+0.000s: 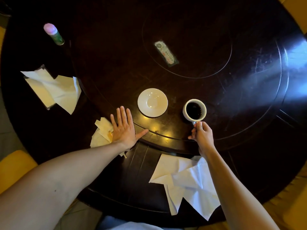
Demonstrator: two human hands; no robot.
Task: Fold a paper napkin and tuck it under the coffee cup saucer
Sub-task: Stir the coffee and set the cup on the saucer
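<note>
Our right hand (201,136) grips the cup (194,110) by its handle, just right of the saucer (152,102). Our left hand (123,127) lies flat and released on the bench (199,63), left of the saucer.

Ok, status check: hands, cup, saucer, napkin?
Left hand flat on table, open. Right hand gripping cup by its handle, off the saucer. Saucer bare. Unfolded napkin near table edge, not tucked.

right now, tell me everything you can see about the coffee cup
The coffee cup is small, white and glossy, like ceramic, and holds dark coffee nearly to the rim. It is upright, off the empty saucer and to the right of it, on or just above the dark table. The right hand pinches its handle on the near side; nothing else touches it.
</note>
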